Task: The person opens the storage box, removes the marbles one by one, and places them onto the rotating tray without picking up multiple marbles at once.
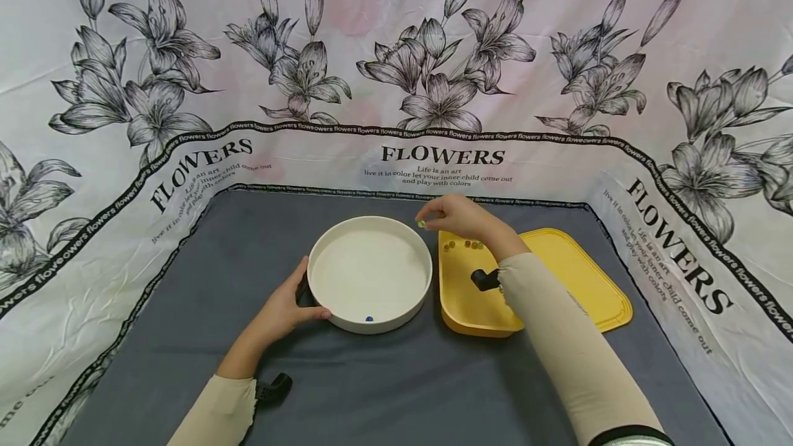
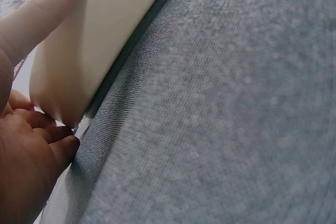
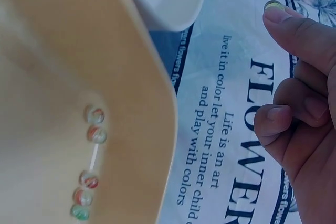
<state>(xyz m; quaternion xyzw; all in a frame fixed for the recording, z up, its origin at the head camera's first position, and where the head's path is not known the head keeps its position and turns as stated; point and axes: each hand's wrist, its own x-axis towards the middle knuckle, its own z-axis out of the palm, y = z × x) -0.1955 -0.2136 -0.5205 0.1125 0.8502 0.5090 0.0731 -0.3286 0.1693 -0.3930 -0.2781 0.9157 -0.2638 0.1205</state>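
A round cream-white dish [image 1: 372, 267] sits in the middle of the dark grey cloth. Inside it, close to the near wall, lies a small blue marble [image 1: 369, 319]. My left hand [image 1: 286, 305] holds the dish at its left side, thumb on the near wall. In the left wrist view the other fingers curl at the lower edge of the dish wall [image 2: 100, 35]. My right hand [image 1: 461, 217] pinches a yellow-green marble [image 1: 421, 224] between thumb and finger, raised above the gap between the dish and a yellow box [image 1: 473, 319].
Several glass marbles [image 3: 89, 182] with red, orange and green swirls lie along one side inside the yellow box. Its flat yellow lid [image 1: 579, 274] lies to the right, partly behind the right sleeve [image 1: 557, 322]. A flower-printed cloth [image 1: 442, 157] rises behind the table.
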